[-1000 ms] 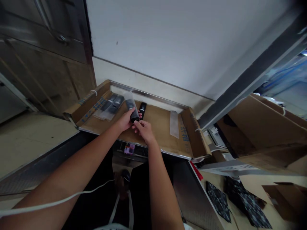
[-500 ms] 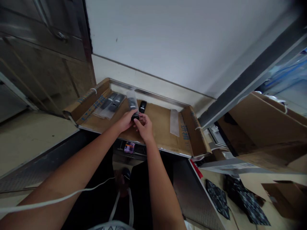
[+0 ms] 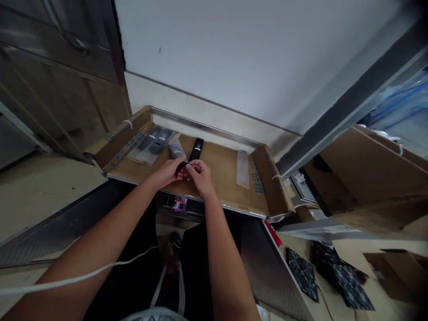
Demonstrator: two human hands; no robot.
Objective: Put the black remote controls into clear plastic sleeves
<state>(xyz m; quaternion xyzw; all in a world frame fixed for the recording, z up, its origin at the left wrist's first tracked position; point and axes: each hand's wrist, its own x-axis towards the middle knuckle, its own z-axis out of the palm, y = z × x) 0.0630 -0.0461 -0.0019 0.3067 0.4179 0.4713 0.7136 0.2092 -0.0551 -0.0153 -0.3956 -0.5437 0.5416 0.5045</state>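
"Swung leftward since the earlier frame: the sleeved black device (image 3: 179, 153). How is it held?"

"Its near end is wrapped by the left hand (image 3: 169, 172); whether anything is pinched by the bunched fingertips of the right hand (image 3: 201, 175) cannot be told."

"And its lie?"

"Over the brown cardboard tray (image 3: 223, 167), long axis pointed away and left from the fingers, both hands equally near; slim, covered by limp, frosted plastic (image 3: 174, 141)."

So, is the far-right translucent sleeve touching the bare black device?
Apart: the head view shows bare cardboard between the translucent sleeve and the black device.
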